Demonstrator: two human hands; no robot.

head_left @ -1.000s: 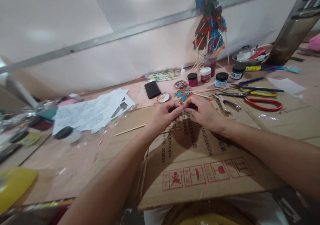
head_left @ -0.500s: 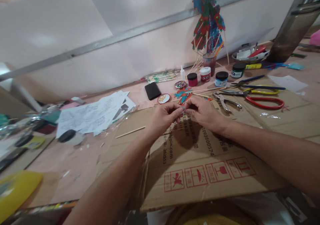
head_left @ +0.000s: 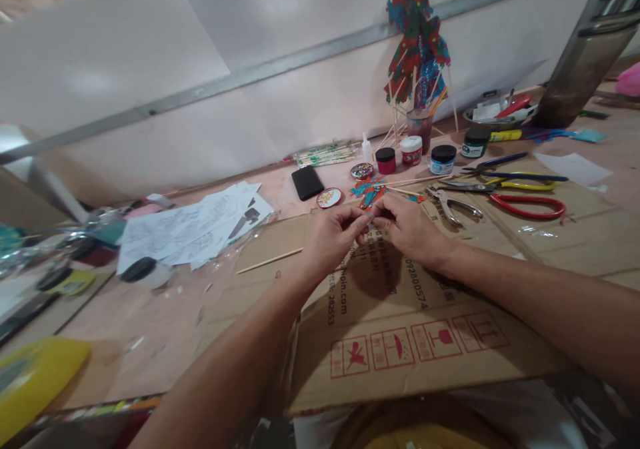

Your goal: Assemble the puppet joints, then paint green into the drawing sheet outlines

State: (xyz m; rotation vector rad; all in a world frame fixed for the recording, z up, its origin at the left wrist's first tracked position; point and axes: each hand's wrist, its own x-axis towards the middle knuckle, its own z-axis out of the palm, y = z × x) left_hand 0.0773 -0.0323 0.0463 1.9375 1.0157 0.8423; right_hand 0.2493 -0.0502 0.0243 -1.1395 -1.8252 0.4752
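Observation:
My left hand (head_left: 333,236) and my right hand (head_left: 410,226) meet fingertip to fingertip above a flattened cardboard box (head_left: 400,316). Both hands pinch a tiny item between thumbs and forefingers; it is too small to name. Just beyond the fingers lies a small painted cutout piece (head_left: 369,189) in teal and red. A thin wooden stick (head_left: 270,260) lies on the cardboard left of my left hand.
Pliers (head_left: 453,202), red-handled scissors (head_left: 530,204) and yellow-handled scissors (head_left: 520,184) lie at the right. Paint jars (head_left: 443,158), a black phone (head_left: 306,182), a cup of sticks with a colourful puppet (head_left: 417,42), and printed sheets (head_left: 195,222) sit further back. A yellow object (head_left: 30,379) is at bottom left.
Both hands stay pinched together in about the same spot; the view has shifted slightly.

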